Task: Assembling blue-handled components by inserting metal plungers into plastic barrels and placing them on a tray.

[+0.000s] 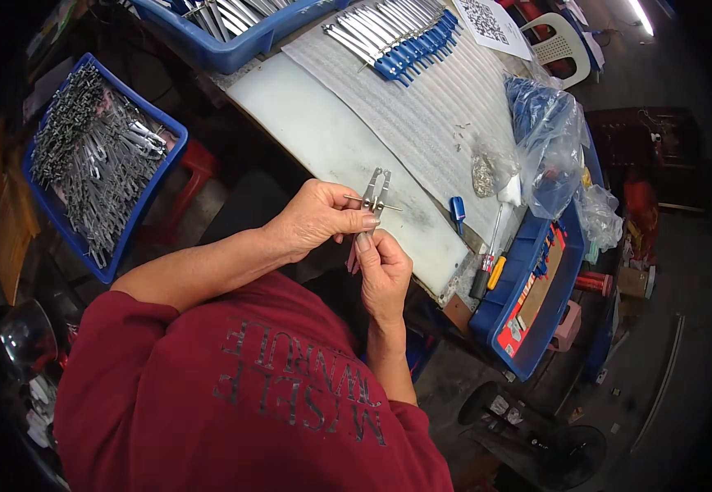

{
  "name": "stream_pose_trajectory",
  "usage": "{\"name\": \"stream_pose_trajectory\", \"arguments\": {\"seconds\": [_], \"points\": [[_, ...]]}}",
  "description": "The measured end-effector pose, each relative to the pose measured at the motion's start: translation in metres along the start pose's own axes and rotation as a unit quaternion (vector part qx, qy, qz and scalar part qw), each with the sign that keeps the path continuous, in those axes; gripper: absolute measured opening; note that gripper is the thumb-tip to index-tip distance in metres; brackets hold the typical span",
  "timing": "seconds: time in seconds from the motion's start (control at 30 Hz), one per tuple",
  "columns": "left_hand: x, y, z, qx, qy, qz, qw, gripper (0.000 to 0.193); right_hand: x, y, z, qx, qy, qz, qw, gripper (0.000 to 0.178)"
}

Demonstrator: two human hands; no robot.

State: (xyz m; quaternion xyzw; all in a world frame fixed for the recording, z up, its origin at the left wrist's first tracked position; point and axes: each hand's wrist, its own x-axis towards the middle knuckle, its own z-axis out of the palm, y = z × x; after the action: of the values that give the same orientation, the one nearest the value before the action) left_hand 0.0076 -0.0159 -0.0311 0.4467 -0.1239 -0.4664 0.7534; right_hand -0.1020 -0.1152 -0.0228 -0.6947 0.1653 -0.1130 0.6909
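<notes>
Near the table's front edge, both hands hold a plier-like metal tool (376,193) with two slim arms ending in small rounded tips. A thin metal rod (390,207) crosses it sideways. My left hand (323,216) is closed around the tool's middle, thumb laid across it. Just below, my right hand (387,271) pinches its lower part between thumb and fingers. Most of that lower part is hidden by the fingers; a pinkish piece (352,260) shows beneath. Further off, a row of metal tools with blue handles (401,61) lies on a white foam sheet (434,107).
At left stands a blue bin (177,131) heaped with metal pieces. Another blue bin (262,37) sits at the far edge. Right of my hands lie a blue-handled piece (457,209), a screwdriver (485,275), plastic bags (549,131) and a blue tray (528,365).
</notes>
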Motion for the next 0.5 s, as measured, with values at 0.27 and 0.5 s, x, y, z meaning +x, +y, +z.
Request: {"name": "stream_pose_trajectory", "arguments": {"seconds": [0.27, 0.5], "points": [[-0.0006, 0.0001, 0.0029, 0.005, 0.012, 0.006, 1.000, 0.012, -0.0008, 0.0030, -0.0003, -0.011, -0.002, 0.003, 1.000, 0.021], [-0.0012, 0.0050, 0.0040, 0.007, 0.011, 0.016, 1.000, 0.011, 0.0005, 0.0006, 0.0012, -0.008, -0.012, 0.009, 1.000, 0.021]]}}
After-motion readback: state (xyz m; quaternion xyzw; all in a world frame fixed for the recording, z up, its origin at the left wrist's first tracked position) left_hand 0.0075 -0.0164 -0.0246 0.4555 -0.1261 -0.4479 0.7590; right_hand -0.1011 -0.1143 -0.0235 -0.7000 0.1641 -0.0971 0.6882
